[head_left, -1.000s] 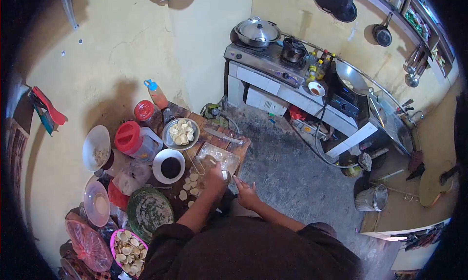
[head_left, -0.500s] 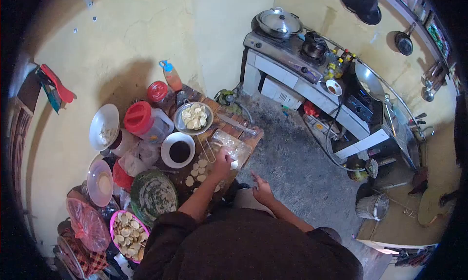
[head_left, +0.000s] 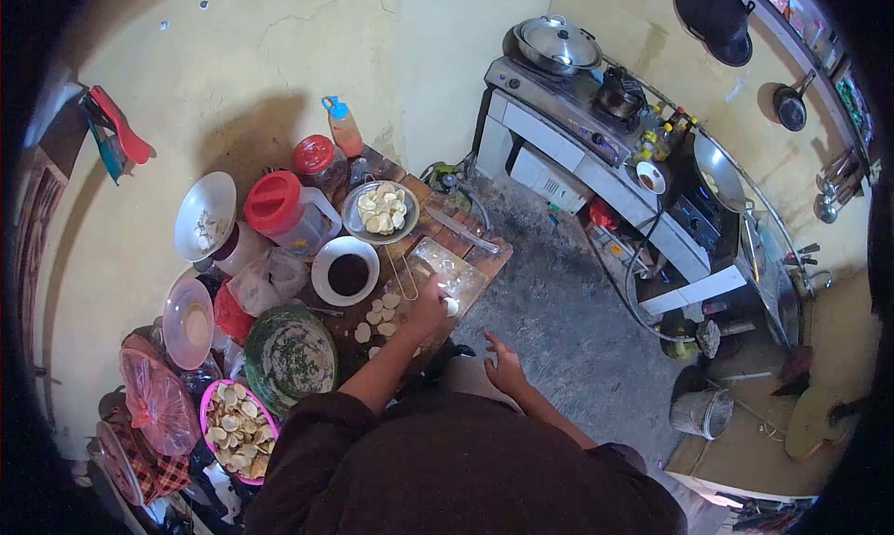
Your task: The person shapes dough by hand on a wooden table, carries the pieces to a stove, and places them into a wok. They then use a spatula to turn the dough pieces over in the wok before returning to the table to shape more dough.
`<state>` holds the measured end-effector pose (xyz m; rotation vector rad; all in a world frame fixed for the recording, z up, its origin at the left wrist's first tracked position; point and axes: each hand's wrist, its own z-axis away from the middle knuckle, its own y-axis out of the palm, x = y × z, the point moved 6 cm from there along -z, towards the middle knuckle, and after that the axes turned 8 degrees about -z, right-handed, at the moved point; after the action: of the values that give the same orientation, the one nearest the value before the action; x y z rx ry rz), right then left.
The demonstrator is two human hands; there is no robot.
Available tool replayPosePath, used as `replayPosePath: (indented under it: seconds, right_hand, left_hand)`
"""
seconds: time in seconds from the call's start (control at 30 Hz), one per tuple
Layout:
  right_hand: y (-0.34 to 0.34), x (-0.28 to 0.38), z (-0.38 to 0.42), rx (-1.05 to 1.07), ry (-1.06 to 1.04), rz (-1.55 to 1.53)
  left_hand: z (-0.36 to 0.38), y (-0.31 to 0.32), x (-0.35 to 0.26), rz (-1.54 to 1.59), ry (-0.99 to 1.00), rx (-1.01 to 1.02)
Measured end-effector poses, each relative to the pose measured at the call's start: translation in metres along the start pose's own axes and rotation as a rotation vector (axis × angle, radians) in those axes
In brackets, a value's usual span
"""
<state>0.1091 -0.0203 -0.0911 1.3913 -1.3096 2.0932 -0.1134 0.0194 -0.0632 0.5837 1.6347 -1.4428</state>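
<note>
My left hand [head_left: 429, 307] is over the near edge of a floury board [head_left: 453, 264] on the wooden table. A small white dough round [head_left: 451, 307] lies just right of its fingers, whose grip is too small to make out. To the right of the table, my right hand [head_left: 505, 365] hangs above the floor, fingers apart and holding nothing. Several flat pale rounds [head_left: 386, 314] are on the table left of my left hand. Behind them are a bowl of dark liquid [head_left: 347, 274], a wire-handled strainer [head_left: 381, 211] filled with pale rounds, and a knife [head_left: 460, 228].
A green tray [head_left: 291, 358] and a pink-rimmed basket of round pieces [head_left: 239, 432] stand at the left. Behind are a red-lidded jug [head_left: 291, 211] and an orange bottle [head_left: 344, 131]. The stove counter [head_left: 549, 97] is across the floor, at the upper right.
The camera view has shifted slightly, moving the counter right and down in the picture. My left hand stays by the board and the white round. My right hand remains beside the table, holding nothing.
</note>
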Motion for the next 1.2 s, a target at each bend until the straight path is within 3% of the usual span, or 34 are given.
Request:
replayPosePath:
  seconds: [0.13,0.2,0.23,0.3,0.33,0.4,0.5,0.57,0.67,0.73,0.8,1.0,1.1,1.2]
  right_hand:
    - [0.002,0.004,0.001,0.012,-0.019,-0.041]
    - [0.001,0.007,0.000,0.018,-0.021,-0.030]
    - [0.002,0.009,-0.001,0.015,-0.031,-0.022]
    - [0.003,0.008,0.000,0.019,-0.037,-0.012]
    - [0.004,0.006,0.000,0.040,-0.038,-0.009]
    - [0.005,0.006,-0.001,0.065,-0.038,-0.007]
    - [-0.001,0.028,-0.012,0.048,-0.198,0.063]
    - [-0.005,0.051,-0.031,-0.032,-0.263,0.284]
    - [0.000,0.080,-0.075,0.049,-0.183,0.299]
    - [0.020,0.080,-0.093,0.196,-0.407,0.560]
    - [0.029,0.063,-0.099,0.221,-0.415,0.601]
    - [0.023,0.070,-0.097,0.222,-0.349,0.626]
    - [0.021,0.065,-0.109,0.250,-0.291,0.585]
    - [0.034,0.056,-0.103,0.244,-0.458,0.667]
  left_hand:
    - [-0.017,-0.002,0.011,0.093,0.051,-0.125]
    - [-0.016,-0.017,-0.012,-0.074,0.274,-0.341]
    - [-0.013,-0.021,-0.014,-0.072,0.271,-0.345]
    - [0.004,-0.014,-0.026,-0.426,0.533,-0.244]
    - [0.015,-0.015,-0.024,-0.423,0.527,-0.244]
    - [0.041,-0.002,-0.021,-0.566,0.653,-0.065]
    - [0.056,-0.005,-0.012,-0.410,0.593,-0.063]
    - [0.059,-0.012,-0.023,-0.472,0.548,-0.064]
    - [0.050,-0.005,-0.021,-0.554,0.491,-0.002]
    - [0.047,0.004,-0.013,-0.573,0.471,0.062]
    - [0.047,0.010,0.000,-0.576,0.323,0.150]
    - [0.046,-0.009,-0.016,-0.663,0.351,0.344]
    - [0.045,-0.004,-0.007,-0.794,0.318,0.285]
    - [0.055,0.002,-0.004,-0.640,0.427,0.161]
